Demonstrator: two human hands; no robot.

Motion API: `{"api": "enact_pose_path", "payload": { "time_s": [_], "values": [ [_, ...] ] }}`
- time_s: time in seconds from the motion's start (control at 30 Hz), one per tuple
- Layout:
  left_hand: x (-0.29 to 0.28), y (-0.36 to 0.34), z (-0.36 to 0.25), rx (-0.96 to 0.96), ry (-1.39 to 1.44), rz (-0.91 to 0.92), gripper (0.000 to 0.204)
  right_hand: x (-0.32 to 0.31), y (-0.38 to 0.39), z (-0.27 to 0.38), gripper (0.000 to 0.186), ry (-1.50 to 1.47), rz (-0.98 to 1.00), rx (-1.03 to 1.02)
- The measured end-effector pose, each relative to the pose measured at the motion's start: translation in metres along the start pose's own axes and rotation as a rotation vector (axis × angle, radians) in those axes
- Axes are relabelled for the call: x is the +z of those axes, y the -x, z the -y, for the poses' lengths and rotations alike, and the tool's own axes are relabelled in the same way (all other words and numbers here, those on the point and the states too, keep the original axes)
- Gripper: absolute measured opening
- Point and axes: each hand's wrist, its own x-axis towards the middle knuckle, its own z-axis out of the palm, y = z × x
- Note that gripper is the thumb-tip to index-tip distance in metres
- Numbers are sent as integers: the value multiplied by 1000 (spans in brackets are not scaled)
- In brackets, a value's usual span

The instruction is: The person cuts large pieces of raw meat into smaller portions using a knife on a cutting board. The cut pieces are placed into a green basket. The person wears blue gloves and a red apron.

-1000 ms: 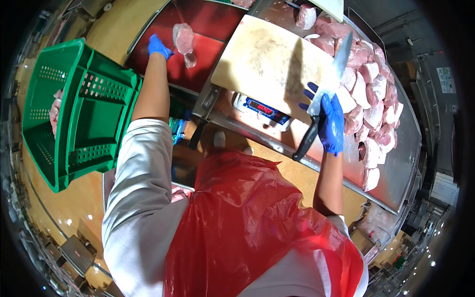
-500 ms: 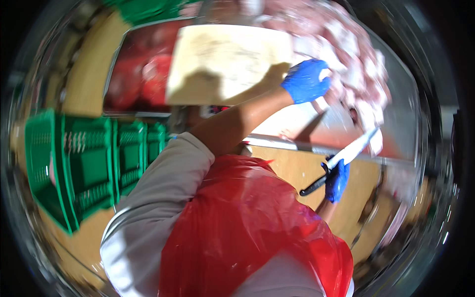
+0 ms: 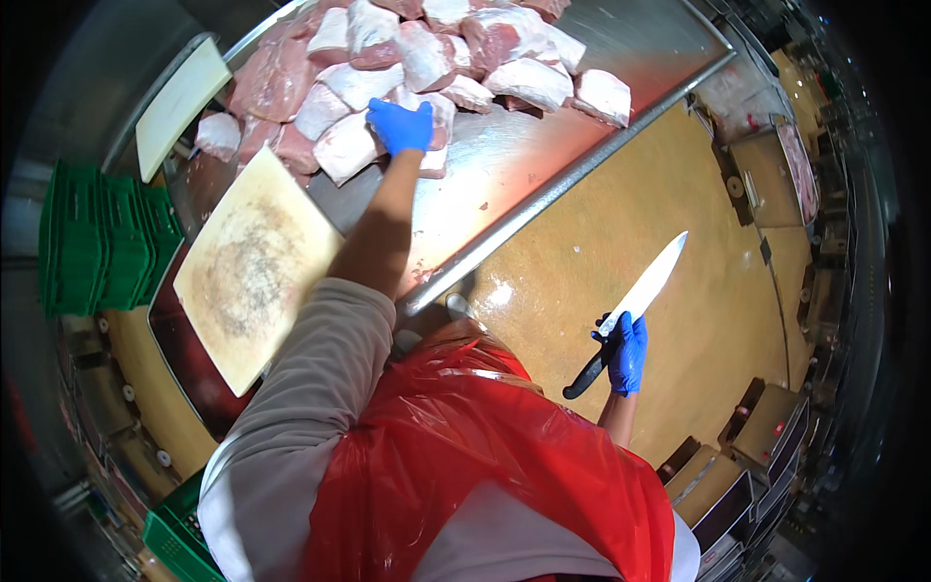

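Observation:
My left hand (image 3: 401,126), in a blue glove, reaches out over the steel table with its fingers curled onto a piece of meat (image 3: 439,131) in the pile. Pale fat covers the tops of several chunks in this pile (image 3: 427,53), with pink flesh at their sides. Off to the right, over the floor, my right hand (image 3: 628,357), also blue-gloved, is closed round the black handle of a knife (image 3: 652,276). The wide blade points up and away from me. Left of my left forearm lies a stained white cutting board (image 3: 247,276).
The steel table's raised edge (image 3: 543,209) runs diagonally in front of me. A second white board (image 3: 179,107) stands at the far left. Green crates (image 3: 102,242) are stacked at the left, with another green crate (image 3: 179,538) lower down. Boxes (image 3: 766,427) line the floor at right.
My view has turned to the right, so the table and board now sit further left and slanted. My left hand stays at the meat, and the knife stays in my right hand.

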Motion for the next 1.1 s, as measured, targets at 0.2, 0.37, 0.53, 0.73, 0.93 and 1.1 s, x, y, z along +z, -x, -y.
{"api": "enact_pose_path", "payload": {
  "time_s": [0.2,0.37,0.53,0.73,0.93,1.1],
  "values": [
    [53,-67,20,-191,109,544,98,-14,-14,-3,28,10,20,6],
    [126,2,107,-323,639,324,116,58,-42,28,30,-8,283,-13],
    [88,135,4,-556,964,521,73,66,-27,49,28,48,232,-89],
    [57,137,93,-708,1277,1222,27,89,-70,5,37,97,407,-85],
    [-42,159,130,601,421,1008,13,167,-108,-39,32,-202,701,159],
    [-136,161,153,1015,634,538,22,209,-57,-34,15,-432,802,306]
  ]
}}
